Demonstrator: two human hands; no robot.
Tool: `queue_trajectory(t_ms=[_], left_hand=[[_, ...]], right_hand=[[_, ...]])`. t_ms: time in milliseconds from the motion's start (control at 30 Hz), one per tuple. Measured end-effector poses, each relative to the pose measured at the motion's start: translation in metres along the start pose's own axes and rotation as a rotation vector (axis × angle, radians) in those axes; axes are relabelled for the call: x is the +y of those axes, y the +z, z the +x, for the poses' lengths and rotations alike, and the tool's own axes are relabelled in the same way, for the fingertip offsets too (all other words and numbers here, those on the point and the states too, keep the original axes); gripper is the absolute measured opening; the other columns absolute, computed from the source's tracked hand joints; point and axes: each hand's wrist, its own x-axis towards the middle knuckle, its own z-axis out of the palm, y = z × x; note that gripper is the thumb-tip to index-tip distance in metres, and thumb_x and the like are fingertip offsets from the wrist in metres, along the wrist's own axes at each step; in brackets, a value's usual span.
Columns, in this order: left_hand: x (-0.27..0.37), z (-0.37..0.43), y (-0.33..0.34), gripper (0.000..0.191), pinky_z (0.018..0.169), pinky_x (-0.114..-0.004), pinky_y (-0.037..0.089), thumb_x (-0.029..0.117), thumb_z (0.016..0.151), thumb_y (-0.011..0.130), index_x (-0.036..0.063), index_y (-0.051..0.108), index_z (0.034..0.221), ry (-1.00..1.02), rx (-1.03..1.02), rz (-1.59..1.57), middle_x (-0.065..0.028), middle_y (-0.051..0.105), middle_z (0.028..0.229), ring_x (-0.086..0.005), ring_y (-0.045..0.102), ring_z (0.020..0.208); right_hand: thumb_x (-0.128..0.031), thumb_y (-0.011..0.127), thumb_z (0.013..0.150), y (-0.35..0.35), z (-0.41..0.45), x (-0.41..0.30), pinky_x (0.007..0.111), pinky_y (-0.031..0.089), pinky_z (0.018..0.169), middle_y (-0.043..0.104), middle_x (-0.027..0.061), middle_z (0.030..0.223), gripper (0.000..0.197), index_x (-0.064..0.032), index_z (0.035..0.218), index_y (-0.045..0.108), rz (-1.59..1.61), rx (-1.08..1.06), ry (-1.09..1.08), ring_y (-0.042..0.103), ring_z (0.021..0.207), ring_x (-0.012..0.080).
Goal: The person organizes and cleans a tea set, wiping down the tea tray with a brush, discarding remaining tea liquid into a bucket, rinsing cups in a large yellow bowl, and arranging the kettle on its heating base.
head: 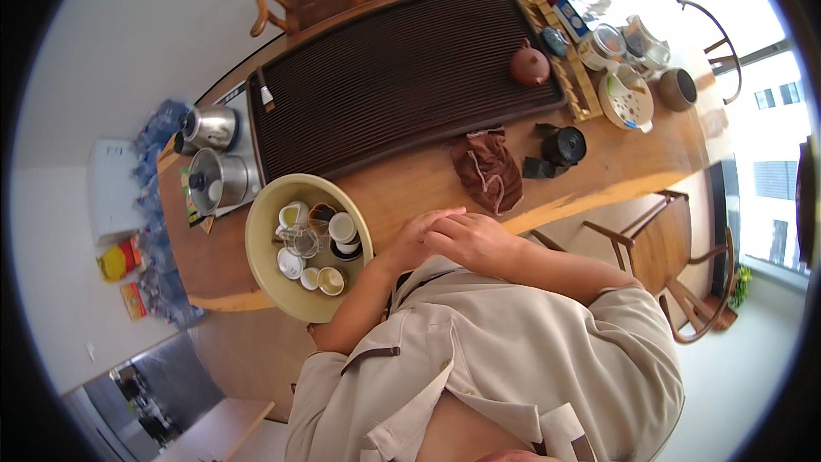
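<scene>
My left hand [415, 239] and my right hand [471, 240] are folded together at the table's near edge. The right lies over part of the left, and both palms are hidden. No object shows in either. Left of them, a beige basin [260, 269] contains several small cups, a clear glass vessel [301, 240] and a white lid-like piece [291, 263]. Beyond my hands a crumpled brown cloth [490, 170] lies on the wooden table [397, 196]. A dark slatted tea tray [397, 77] bears a reddish clay teapot [530, 65] at its right and a brush [265, 95] at its left.
A metal kettle [211, 128] and a lidded glass-and-metal pot [221, 181] stand left of the tray. A black round container [564, 146], a white strainer bowl [625, 99], jars and a brown pot [678, 90] are to the right. Wooden chairs flank the table.
</scene>
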Motion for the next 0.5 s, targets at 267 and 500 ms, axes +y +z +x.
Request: queue_trajectory(t_ms=[267, 500], left_hand=[[0.003, -0.084, -0.023, 0.023, 0.068, -0.027, 0.049, -0.005, 0.081, 0.04, 0.0023, 0.056, 0.095, -0.12, 0.641, -0.367, -0.0086, 0.061, 0.09, -0.0135, 0.058, 0.078], [0.006, -0.212, -0.066, 0.01, 0.065, -0.035, 0.047, 0.015, 0.087, 0.048, 0.0062, 0.052, 0.085, 0.185, 1.211, -0.751, -0.0072, 0.052, 0.078, -0.0239, 0.057, 0.075]], right_hand=[[-0.02, 0.082, 0.069, -0.028, -0.11, 0.183, 0.045, 0.044, 0.1, 0.044, 0.0172, 0.137, 0.088, -0.0281, 0.146, 0.04, -0.723, 0.281, 0.872, 0.053, 0.12, 0.0358], [-0.02, 0.08, 0.069, -0.013, -0.088, 0.198, 0.046, 0.049, 0.093, 0.052, 0.0164, 0.126, 0.069, -0.0181, 0.13, 0.05, -0.253, 0.146, 1.133, 0.054, 0.115, 0.0391]])
